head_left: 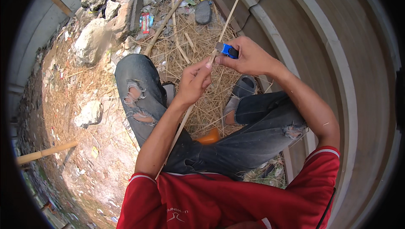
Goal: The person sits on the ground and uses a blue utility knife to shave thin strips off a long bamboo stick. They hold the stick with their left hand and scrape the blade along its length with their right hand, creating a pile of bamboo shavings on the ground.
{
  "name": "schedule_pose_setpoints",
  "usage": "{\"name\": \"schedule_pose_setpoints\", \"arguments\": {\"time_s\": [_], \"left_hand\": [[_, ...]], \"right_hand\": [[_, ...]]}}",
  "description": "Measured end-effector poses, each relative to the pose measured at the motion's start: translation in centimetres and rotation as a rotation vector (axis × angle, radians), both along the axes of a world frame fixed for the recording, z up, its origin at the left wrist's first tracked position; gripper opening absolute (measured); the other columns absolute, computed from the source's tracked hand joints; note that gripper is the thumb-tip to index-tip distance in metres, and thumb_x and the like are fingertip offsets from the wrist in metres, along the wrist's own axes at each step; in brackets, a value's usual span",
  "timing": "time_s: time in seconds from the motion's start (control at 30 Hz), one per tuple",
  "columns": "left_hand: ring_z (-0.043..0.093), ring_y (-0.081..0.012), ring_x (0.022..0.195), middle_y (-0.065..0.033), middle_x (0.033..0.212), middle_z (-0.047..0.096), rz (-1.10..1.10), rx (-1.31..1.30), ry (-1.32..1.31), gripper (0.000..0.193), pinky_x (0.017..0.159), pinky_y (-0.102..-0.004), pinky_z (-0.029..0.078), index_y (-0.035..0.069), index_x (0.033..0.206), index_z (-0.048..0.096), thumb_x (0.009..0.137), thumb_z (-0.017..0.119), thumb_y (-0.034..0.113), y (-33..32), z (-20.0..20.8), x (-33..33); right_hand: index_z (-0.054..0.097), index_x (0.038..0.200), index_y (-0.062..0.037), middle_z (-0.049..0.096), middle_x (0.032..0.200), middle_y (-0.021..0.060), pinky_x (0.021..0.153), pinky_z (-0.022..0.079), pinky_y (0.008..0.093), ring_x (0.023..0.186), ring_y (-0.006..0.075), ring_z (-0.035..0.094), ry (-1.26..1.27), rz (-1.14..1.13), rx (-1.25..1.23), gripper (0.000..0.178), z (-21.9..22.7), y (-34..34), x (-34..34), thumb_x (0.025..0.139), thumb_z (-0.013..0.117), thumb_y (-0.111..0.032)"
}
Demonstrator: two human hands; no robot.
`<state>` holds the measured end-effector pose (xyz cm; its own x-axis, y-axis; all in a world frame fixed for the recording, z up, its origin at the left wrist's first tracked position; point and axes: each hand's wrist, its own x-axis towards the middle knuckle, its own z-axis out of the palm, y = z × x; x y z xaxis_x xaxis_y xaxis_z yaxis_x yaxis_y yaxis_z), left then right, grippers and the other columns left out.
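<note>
Outdoors, a person in a red shirt [219,203] and torn dark jeans [236,140] sits with knees bent, looking down at both hands working on a long, thin bamboo strip [230,16]. That strip runs slantwise from the top of the view, near the curved concrete wall [320,39], down between the hands and on past the left forearm to the hem of the shirt. About its middle the left hand [195,81] has its fingers closed around the strip, thumb and forefinger pinched together on it. Just above and to the right, the right hand [249,56] grips a small blue-handled cutter [228,50], fingers wrapped tightly about the handle, with the grey head of the tool lying against the strip right beside the left fingertips. Both hands are close together, nearly touching. Below them, the ground is strewn with dry straw and thin shavings [198,39], and other bamboo sticks [166,20] lie across that litter. A grey sandal [242,89] shows on the right foot, and an orange object [210,137] peeks out between the legs, too hidden to tell what it is. Pale rocks [95,37] and scraps of rubbish sit farther off to the left, well apart from the hands.
</note>
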<state>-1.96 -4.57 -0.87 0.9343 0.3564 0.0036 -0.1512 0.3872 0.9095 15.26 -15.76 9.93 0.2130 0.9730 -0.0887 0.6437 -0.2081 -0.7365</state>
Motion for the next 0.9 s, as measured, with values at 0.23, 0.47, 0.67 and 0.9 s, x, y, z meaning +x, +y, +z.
{"name": "schedule_pose_setpoints", "arguments": {"time_s": [0.23,0.47,0.67,0.9], "left_hand": [[0.024,-0.0039,0.039,0.0076,0.055,0.03,-0.07,-0.223,-0.016,0.045,0.04,-0.0192,0.023,-0.004,0.141,0.051,0.109,0.042,0.027,0.3,1.1,-0.5],[0.023,-0.0036,0.038,0.0079,0.054,0.029,-0.093,-0.268,-0.015,0.043,0.039,-0.0191,0.022,-0.003,0.138,0.052,0.109,0.043,0.028,0.2,1.2,-0.6],[0.023,-0.0039,0.038,0.0079,0.055,0.029,-0.089,-0.285,-0.015,0.034,0.04,-0.0204,0.02,0.005,0.129,0.056,0.108,0.047,0.03,0.4,0.3,-0.8],[0.021,-0.0038,0.042,0.0071,0.055,0.029,-0.068,-0.326,0.0,0.039,0.042,-0.0224,0.022,-0.002,0.136,0.056,0.108,0.048,0.025,0.5,0.7,-0.6]], "right_hand": [[0.067,0.092,0.004,0.059,0.07,0.0218,0.067,0.045,0.0477,0.067,0.0382,0.058,-0.18,-0.349,0.162,0.056,1.7,-0.3,2.0,0.103,0.049,-0.048],[0.065,0.091,0.0022,0.063,0.075,0.0225,0.068,0.047,0.0491,0.073,0.0417,0.062,-0.264,-0.16,0.052,0.052,1.5,-0.7,0.2,0.1,0.055,-0.048],[0.069,0.101,-0.0045,0.069,0.081,0.022,0.075,0.053,0.0528,0.082,0.0439,0.068,-0.37,-0.038,-0.089,0.04,0.9,-0.5,-2.6,0.099,0.057,-0.043],[0.072,0.101,-0.0059,0.07,0.08,0.0209,0.077,0.053,0.0517,0.083,0.0426,0.068,-0.464,-0.101,-0.035,0.044,1.1,0.6,-0.2,0.097,0.058,-0.047]]}}
